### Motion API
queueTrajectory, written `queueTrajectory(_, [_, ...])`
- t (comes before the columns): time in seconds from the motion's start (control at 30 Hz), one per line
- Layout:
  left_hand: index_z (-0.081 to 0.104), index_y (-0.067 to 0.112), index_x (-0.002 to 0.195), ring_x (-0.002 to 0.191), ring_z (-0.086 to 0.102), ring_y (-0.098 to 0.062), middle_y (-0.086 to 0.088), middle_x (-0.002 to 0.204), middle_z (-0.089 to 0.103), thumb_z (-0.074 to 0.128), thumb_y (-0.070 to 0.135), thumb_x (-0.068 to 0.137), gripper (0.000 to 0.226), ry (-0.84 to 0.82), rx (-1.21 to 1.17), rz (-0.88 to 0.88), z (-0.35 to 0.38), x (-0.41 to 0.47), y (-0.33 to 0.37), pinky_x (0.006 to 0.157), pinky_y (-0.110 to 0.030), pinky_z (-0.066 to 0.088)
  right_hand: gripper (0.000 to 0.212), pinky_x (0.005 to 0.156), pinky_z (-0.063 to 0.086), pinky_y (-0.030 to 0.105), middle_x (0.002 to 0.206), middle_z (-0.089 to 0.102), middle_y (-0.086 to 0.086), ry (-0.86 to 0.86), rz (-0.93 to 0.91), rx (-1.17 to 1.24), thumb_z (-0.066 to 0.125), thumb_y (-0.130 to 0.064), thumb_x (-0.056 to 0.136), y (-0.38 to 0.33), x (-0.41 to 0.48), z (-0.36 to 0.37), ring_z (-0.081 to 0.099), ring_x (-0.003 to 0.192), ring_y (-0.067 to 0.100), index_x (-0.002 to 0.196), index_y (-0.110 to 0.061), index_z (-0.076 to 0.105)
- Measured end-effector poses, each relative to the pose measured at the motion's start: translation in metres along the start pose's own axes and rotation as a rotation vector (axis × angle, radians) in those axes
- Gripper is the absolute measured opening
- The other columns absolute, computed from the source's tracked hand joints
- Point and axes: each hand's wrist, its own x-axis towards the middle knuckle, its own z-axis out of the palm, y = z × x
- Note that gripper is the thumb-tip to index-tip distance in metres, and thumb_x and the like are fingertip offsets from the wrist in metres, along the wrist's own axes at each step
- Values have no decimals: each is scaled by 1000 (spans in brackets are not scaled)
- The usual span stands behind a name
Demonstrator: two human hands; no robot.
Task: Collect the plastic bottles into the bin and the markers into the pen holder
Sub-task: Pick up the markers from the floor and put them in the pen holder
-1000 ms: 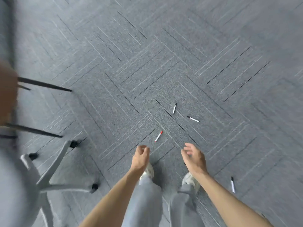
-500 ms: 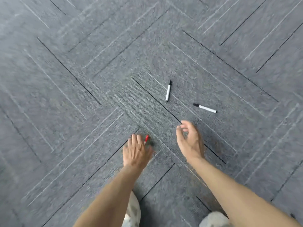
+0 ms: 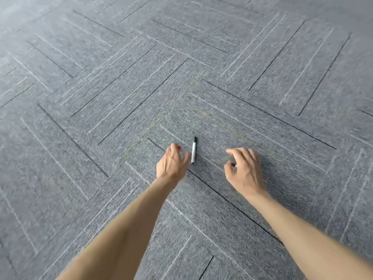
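Note:
My left hand [image 3: 173, 163] holds a red-capped marker [image 3: 179, 147]; only the red tip shows above its fingers. Just right of that hand, a white marker with a black cap [image 3: 194, 150] lies on the grey carpet [image 3: 121, 98], pointing away from me, and the hand's fingertips almost touch it. My right hand [image 3: 245, 170] is curled low over a second black-capped marker [image 3: 233, 165], whose end peeks out beside the thumb while the rest stays hidden under the palm. No bottle, bin or pen holder is in view.
Grey carpet tiles with dark and pale lines fill the whole view. Both of my forearms reach in from the bottom edge.
My left hand has lifted the red marker off the carpet and moved up beside the upright black-capped marker. My right hand has moved right onto the other black-capped marker. The view has moved closer.

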Motion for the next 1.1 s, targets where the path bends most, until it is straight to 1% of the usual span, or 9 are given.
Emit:
queueTrajectory(0.07, [40,11,117,78,58,-21,-5,100,48,36,60,94,55,-48,88,-30,6,16,25,64,-37,53,36,84,45,37,107,63,7,-73,-32,-131,67,-24,77,23,-7,0,57,95,22,111,-12,65])
queueTrajectory(0.17, [39,9,116,87,60,-25,-5,101,46,40,52,96,48,-22,123,-38,20,21,43,78,-45,55,29,80,50,39,102,58,7,-97,-84,-181,73,-24,78,43,-13,-1,56,90,21,102,-12,63])
queueTrajectory(0.3, [43,8,110,82,52,-21,-7,98,51,31,21,102,20,30,94,-40,23,19,42,75,-37,51,8,80,51,37,96,60,5,-100,-78,-209,61,-20,88,48,-9,3,56,88,18,93,-13,59])
queueTrajectory(0.47, [38,13,97,64,42,-16,-4,78,46,23,22,103,19,-27,-113,-39,18,15,40,58,-32,42,16,73,47,31,86,61,7,19,24,-83,65,3,87,37,-10,3,51,77,13,95,-8,56])
queueTrajectory(0.63, [31,14,97,53,33,-11,1,68,37,21,19,104,13,-75,-381,-157,14,-4,70,50,-25,37,18,62,38,26,87,61,14,30,258,43,46,6,96,25,-27,-32,42,61,16,111,-5,47])
queueTrajectory(0.73, [32,10,100,51,35,-15,-2,69,41,21,19,104,15,-277,-229,-67,8,-45,98,42,-29,33,20,49,22,13,101,60,21,-1,415,106,40,0,101,20,-63,-70,43,64,19,118,2,49])
queueTrajectory(0.87, [37,12,101,49,35,-11,2,67,42,29,24,104,14,-421,-213,29,0,-112,132,33,-20,30,19,59,27,22,102,62,26,-4,547,162,43,-4,101,10,-123,-135,58,74,35,117,5,51])
queueTrajectory(1.0, [47,11,95,57,43,-18,1,66,45,41,34,101,24,-505,-126,21,4,-172,167,46,-26,25,32,82,43,39,111,63,23,-82,787,187,40,-25,104,11,-179,-195,61,102,40,120,2,49])
queueTrajectory(1.1, [54,7,102,73,50,-26,-6,76,52,44,38,99,34,-551,-164,-11,13,-215,187,56,-30,32,26,70,43,44,97,66,24,-37,921,155,43,-25,103,21,-222,-226,63,92,44,106,0,49])
